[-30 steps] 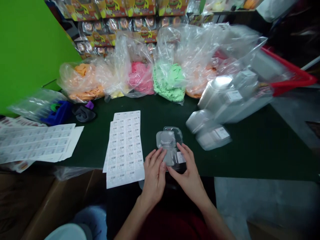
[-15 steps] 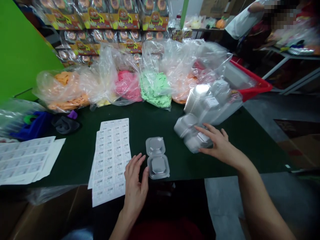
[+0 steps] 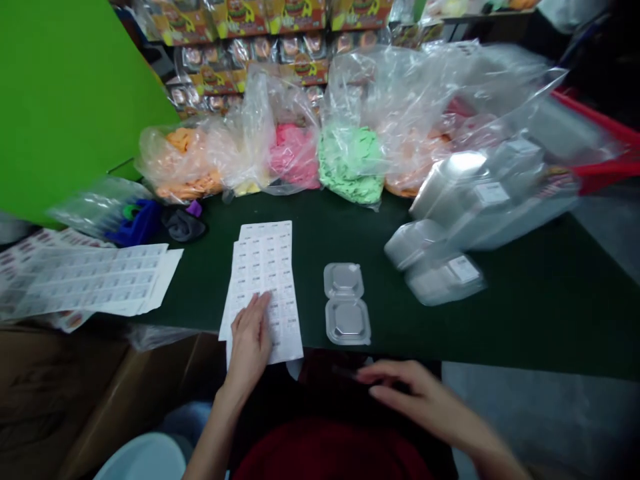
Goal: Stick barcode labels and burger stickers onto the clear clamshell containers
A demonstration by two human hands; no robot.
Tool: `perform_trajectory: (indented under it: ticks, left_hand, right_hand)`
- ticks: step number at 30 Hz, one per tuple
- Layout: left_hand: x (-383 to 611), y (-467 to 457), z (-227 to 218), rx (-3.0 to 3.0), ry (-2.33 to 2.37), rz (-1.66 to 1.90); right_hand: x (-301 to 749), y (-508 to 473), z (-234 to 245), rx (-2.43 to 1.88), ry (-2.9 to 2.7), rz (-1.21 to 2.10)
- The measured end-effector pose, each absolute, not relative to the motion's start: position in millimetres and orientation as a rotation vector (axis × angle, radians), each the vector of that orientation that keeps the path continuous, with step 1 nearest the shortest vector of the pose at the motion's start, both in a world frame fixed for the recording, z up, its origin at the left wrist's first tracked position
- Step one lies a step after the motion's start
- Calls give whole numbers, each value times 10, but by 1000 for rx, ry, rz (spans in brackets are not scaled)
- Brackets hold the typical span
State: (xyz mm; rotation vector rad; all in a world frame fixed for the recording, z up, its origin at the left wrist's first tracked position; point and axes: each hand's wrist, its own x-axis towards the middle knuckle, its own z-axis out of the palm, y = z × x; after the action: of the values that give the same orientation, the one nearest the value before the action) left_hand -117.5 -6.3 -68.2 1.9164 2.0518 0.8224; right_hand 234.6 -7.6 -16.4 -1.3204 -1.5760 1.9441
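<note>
My left hand (image 3: pixel 251 337) lies with fingers stretched over the sheets of white barcode labels (image 3: pixel 270 267), pressing lightly on their lower part. Right of the sheets, a clear plastic clamshell box (image 3: pixel 349 322) lies unfolded on the table. My right hand (image 3: pixel 407 393), blurred by motion, is below the table's front edge, to the lower right of that box; its thumb and fingers are apart and no object shows between them. Farther right, more clear clamshell boxes (image 3: pixel 445 277) lie together, one bearing a white label.
Bags of orange, pink and green pieces (image 3: pixel 353 167) line the back of the dark green table (image 3: pixel 540 300). A heap of clear boxes (image 3: pixel 460 180) and a red crate (image 3: pixel 600 127) are at right. More label sheets (image 3: pixel 95 277) and a blue holder (image 3: pixel 136 223) lie left.
My right hand has left the labelled clear boxes and come down toward me, below the table edge. My left hand has moved from beside the unfolded box onto the label sheets. The view has turned left.
</note>
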Motion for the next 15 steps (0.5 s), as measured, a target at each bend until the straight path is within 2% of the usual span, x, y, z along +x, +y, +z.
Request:
perform_trajectory:
  ticks: [3, 6, 11, 15]
  left_hand:
    - [-1110, -187, -700, 1947, 1968, 765]
    - [-1032, -289, -660, 1933, 1896, 816]
    - [-1042, -485, -465, 1919, 1834, 927]
    - [-1045, -680, -283, 2104, 1732, 779]
  right_hand:
    - [1615, -372, -719, -1220, -980, 2180]
    - [1095, -468, -975, -1110, -674, 2282]
    - [836, -374, -904, -1109, -687, 2218]
    - [802, -294, -847, -1120, -746, 2180]
